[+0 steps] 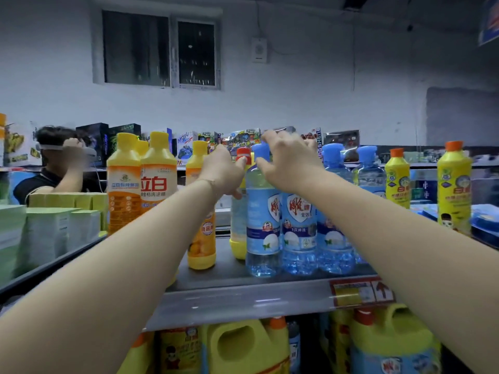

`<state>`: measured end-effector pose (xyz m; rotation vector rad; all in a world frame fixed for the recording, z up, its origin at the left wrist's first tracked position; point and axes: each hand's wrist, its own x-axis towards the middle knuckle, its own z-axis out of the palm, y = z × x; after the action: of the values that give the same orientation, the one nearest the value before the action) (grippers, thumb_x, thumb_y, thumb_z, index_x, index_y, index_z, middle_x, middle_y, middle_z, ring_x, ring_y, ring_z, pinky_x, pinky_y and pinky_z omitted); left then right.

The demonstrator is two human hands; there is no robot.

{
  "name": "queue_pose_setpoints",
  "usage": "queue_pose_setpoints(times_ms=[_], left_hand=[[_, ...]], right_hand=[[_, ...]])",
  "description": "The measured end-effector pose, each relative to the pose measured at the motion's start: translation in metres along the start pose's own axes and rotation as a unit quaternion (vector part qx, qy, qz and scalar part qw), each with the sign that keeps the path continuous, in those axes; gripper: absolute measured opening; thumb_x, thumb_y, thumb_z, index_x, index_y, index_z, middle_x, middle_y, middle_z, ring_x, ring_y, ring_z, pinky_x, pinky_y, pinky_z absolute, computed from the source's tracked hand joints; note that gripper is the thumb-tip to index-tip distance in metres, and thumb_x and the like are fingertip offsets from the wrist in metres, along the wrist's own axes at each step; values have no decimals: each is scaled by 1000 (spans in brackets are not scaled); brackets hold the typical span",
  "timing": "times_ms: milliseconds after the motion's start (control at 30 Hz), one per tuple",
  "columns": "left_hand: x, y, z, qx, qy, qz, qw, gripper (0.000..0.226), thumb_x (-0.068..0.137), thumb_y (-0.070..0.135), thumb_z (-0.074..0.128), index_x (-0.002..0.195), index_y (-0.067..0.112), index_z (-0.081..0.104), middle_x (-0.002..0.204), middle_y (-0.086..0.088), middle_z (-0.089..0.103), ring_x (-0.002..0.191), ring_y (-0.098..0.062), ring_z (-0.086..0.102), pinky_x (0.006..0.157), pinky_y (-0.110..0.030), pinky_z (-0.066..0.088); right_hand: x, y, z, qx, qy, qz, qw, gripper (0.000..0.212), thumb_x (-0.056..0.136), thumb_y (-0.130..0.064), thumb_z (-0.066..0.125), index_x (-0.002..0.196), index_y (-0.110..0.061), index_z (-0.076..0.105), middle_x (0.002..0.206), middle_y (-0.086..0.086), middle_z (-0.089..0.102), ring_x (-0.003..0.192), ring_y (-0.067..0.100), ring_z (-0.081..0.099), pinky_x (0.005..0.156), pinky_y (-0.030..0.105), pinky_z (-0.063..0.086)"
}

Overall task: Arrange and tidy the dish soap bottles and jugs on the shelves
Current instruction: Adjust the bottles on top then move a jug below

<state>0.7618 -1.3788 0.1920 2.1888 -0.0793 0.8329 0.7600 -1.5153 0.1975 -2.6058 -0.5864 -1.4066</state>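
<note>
On the top shelf (243,298) stand clear blue dish soap bottles (298,233) with blue caps, in a tight group. My right hand (289,163) hovers over the front blue bottle (263,225), fingers spread and thumb against its neck. Just left of it, a pale yellow bottle with a red cap (237,233) is gripped at the neck by my left hand (224,171). An orange bottle with a yellow cap (201,238) stands partly behind my left forearm. Two taller orange bottles (159,179) stand further left. Yellow jugs (243,346) fill the shelf below.
Two yellow bottles with orange caps (455,190) stand at the right end of the shelf. Stacked green boxes (54,228) sit on the left. A person (54,157) stands behind them, hand at head. A red price tag (359,291) hangs on the shelf edge. Toy boxes line the far wall.
</note>
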Motion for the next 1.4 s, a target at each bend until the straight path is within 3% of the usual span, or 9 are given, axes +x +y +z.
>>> queue_pose_setpoints(times_ms=[133, 333, 467, 633, 833, 1000, 1133, 1267, 1400], left_hand=[[23, 5, 2, 53, -53, -30, 997, 45, 89, 45, 59, 101, 2, 54, 76, -9, 57, 49, -18, 65, 35, -23, 46], [32, 3, 9, 80, -33, -21, 996, 45, 86, 45, 63, 102, 3, 65, 92, -12, 68, 83, -27, 71, 73, -36, 58], [32, 9, 16, 7, -3, -41, 999, 20, 86, 23, 65, 81, 4, 60, 65, -11, 61, 54, -23, 63, 44, -27, 46], [37, 5, 18, -40, 18, -52, 998, 19, 87, 19, 62, 78, 5, 52, 60, -6, 51, 40, -13, 48, 26, -13, 27], [47, 8, 16, 37, 43, -38, 998, 22, 84, 17, 52, 64, 11, 44, 66, -8, 49, 60, -22, 46, 52, -25, 35], [50, 24, 12, 118, 71, -44, 989, 33, 93, 34, 51, 72, 9, 47, 72, -4, 46, 70, -22, 47, 54, -28, 31], [58, 33, 4, 96, 103, -30, 990, 44, 91, 47, 53, 109, 8, 61, 104, -11, 63, 101, -30, 59, 76, -33, 43], [65, 48, -7, 92, 168, -18, 981, 43, 89, 51, 53, 101, 10, 62, 102, -11, 66, 96, -32, 61, 78, -33, 46], [66, 68, -19, 114, 247, -8, 962, 43, 92, 50, 48, 102, 10, 60, 101, -12, 63, 98, -32, 59, 74, -31, 37]], right_hand=[[8, 6, -2, 29, -30, -9, 999, 32, 97, -37, 37, 120, -17, 49, 111, 8, 62, 113, 29, 48, 98, 48, 26], [23, 15, -9, 144, -44, 28, 988, 30, 99, -30, 34, 109, -19, 60, 105, 6, 62, 98, 28, 51, 98, 46, 29], [36, 20, -6, 180, -60, 36, 981, 27, 97, -27, 35, 82, -17, 56, 94, 7, 57, 90, 31, 53, 87, 42, 39], [56, 27, -5, 207, -86, 53, 973, 24, 93, -22, 42, 90, -14, 64, 96, 9, 63, 91, 32, 61, 81, 38, 51], [59, 35, 3, 208, -101, 61, 971, 26, 87, -14, 42, 93, -6, 66, 90, 13, 66, 74, 28, 55, 65, 35, 50], [56, 38, 8, 241, -29, 47, 969, 31, 92, -21, 40, 62, -12, 44, 64, 4, 48, 69, 27, 44, 67, 36, 35], [49, 40, 0, 240, 6, 17, 971, 30, 95, -25, 38, 75, -11, 56, 68, 3, 53, 75, 31, 53, 73, 36, 36], [39, 42, -8, 211, 52, 2, 976, 25, 96, -22, 39, 83, -11, 57, 73, 5, 57, 80, 32, 54, 73, 33, 33], [23, 42, -9, 126, 98, -60, 985, 35, 96, -40, 42, 114, -13, 56, 107, 8, 64, 99, 27, 56, 84, 38, 38]])
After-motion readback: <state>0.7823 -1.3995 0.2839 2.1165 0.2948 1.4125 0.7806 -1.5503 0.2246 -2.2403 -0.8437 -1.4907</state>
